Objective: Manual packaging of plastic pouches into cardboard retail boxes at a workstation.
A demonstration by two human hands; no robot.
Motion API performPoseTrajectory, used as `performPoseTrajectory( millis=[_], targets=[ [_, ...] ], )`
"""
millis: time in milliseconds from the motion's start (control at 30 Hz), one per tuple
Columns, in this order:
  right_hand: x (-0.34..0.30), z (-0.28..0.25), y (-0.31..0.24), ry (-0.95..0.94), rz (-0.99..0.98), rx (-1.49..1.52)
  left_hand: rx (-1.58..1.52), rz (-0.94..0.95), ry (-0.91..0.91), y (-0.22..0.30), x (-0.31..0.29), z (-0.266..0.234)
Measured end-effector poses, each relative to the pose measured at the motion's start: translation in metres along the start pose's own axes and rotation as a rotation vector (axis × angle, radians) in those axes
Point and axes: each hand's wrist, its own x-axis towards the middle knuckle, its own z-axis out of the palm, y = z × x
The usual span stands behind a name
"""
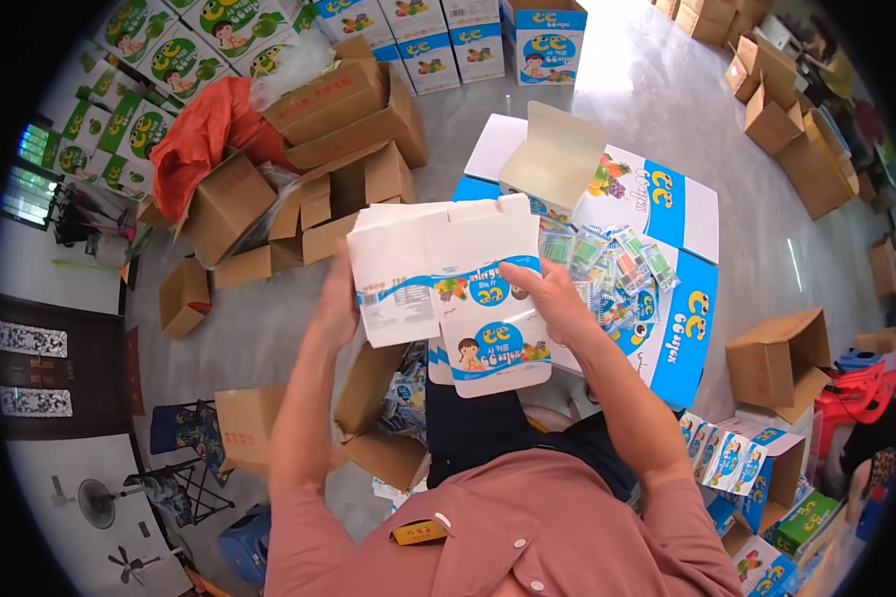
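In front of my body I hold a stack of flat white-and-blue printed cartons (pixel 393 244). My left hand (pixel 336 306) grips the stack's left edge, its fingers mostly hidden behind the cardboard. My right hand (pixel 560 303) pinches the right side of the top carton (pixel 498 348), thumb on the printed face and fingers underneath. That carton hangs lower than the rest, towards my lap. Just beyond the right hand lies a heap of small clear packets (pixel 622 264) with green, orange and blue contents. A small carton with its pale flap (pixel 558 149) raised stands behind the stack.
Flattened printed cardboard (pixel 682 284) makes the work surface. An open brown box (pixel 373 398) of packets sits by my left knee. Brown cartons (pixel 343 199) and a red sheet (pixel 214 139) are piled far left. Filled printed boxes (pixel 752 463) stand at lower right, near a red plastic stool (pixel 856 393).
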Motion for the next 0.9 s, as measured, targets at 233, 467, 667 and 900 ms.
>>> performPoseTrajectory(
  millis=[233, 467, 667, 900],
  targets=[
    [0.036, -0.015, 0.048, 0.263, 0.066, 0.081, 0.086, -0.020, -0.058, -0.032, 0.057, 0.017],
    [0.045, -0.018, 0.069, 0.403, -0.127, -0.521, 0.235, -0.048, 0.053, -0.072, 0.090, 0.013],
    [0.022, -0.006, 0.036, 0.302, -0.049, -1.063, 0.345, 0.001, 0.052, -0.076, 0.091, 0.009],
    [0.017, -0.010, 0.054, 0.389, -0.208, -1.110, 0.337, 0.053, 0.055, -0.085, 0.092, 0.014]
  ],
)
